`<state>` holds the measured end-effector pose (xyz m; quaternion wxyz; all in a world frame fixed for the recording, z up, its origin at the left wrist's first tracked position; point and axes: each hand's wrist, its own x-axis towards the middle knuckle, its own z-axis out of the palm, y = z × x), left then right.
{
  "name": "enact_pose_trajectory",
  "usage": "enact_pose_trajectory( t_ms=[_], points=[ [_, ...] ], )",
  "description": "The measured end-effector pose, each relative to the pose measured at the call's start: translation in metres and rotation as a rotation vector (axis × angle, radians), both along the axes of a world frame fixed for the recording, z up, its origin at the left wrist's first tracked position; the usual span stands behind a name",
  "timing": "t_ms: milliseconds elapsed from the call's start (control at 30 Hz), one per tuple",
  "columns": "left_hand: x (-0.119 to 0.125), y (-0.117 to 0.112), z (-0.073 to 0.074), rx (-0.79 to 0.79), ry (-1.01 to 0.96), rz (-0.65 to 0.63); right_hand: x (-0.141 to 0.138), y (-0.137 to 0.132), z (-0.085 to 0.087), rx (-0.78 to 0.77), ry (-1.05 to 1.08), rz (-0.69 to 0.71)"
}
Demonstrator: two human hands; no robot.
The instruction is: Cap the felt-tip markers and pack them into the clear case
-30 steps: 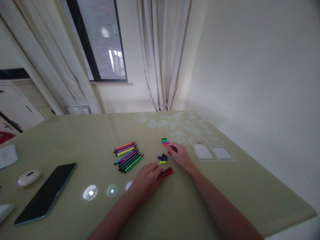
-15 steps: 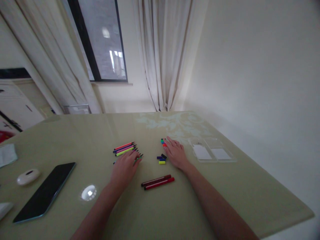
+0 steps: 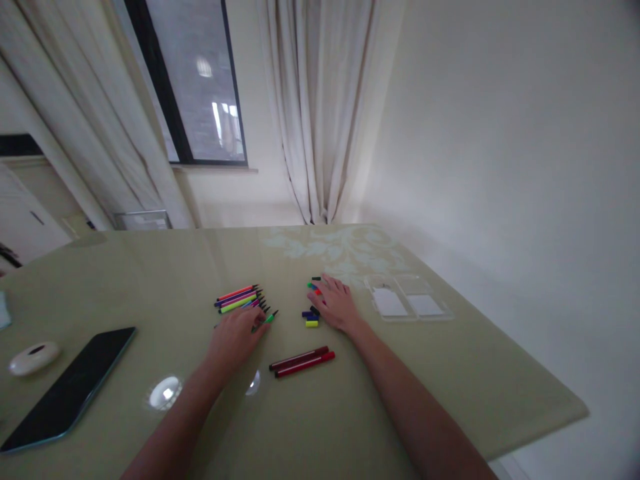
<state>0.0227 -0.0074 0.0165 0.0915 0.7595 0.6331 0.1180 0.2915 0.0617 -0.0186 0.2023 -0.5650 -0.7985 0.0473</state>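
My left hand [image 3: 237, 333] has its fingers closed on a green felt-tip pen [image 3: 271, 317], whose uncapped tip points up and to the right. Just beyond it lies a row of uncapped felt-tip pens [image 3: 237, 303] in several colours. My right hand [image 3: 340, 305] rests over a group of small coloured pen caps [image 3: 311, 285], fingers apart and partly covering them. Left of that palm are blue caps [image 3: 307, 314] and a yellow cap [image 3: 312, 324]. Nearer to me, a dark red capped pen [image 3: 299, 359] and a red capped pen [image 3: 305, 365] lie side by side.
On the right is an opened clear plastic case [image 3: 407, 313] with white cards. A black tablet [image 3: 75, 380] and a white oval object [image 3: 35, 359] lie on the left of the table [image 3: 400, 400]. A wall [image 3: 500, 167] borders the right side.
My view has shifted slightly to the right. My right hand has moved a little over the caps, some of which now lie differently. My left hand still holds the green felt-tip pen.
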Motion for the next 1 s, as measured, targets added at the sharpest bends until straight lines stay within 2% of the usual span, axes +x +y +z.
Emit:
enact_pose_trajectory(
  t_ms=[233,533,800,1000],
  points=[
    [0.006,-0.002,-0.006,0.006,0.018,-0.019,0.002,-0.004,0.002,0.057,0.036,0.119],
    [0.024,-0.007,-0.011,0.106,0.071,-0.074,0.003,0.001,0.001,0.054,0.058,0.24],
    [0.028,-0.006,-0.009,0.112,-0.198,-0.031,0.002,-0.005,0.01,0.127,0.105,0.201],
    [0.027,-0.005,-0.012,0.193,-0.278,-0.034,0.002,-0.005,0.005,0.098,0.058,0.203]
  ],
)
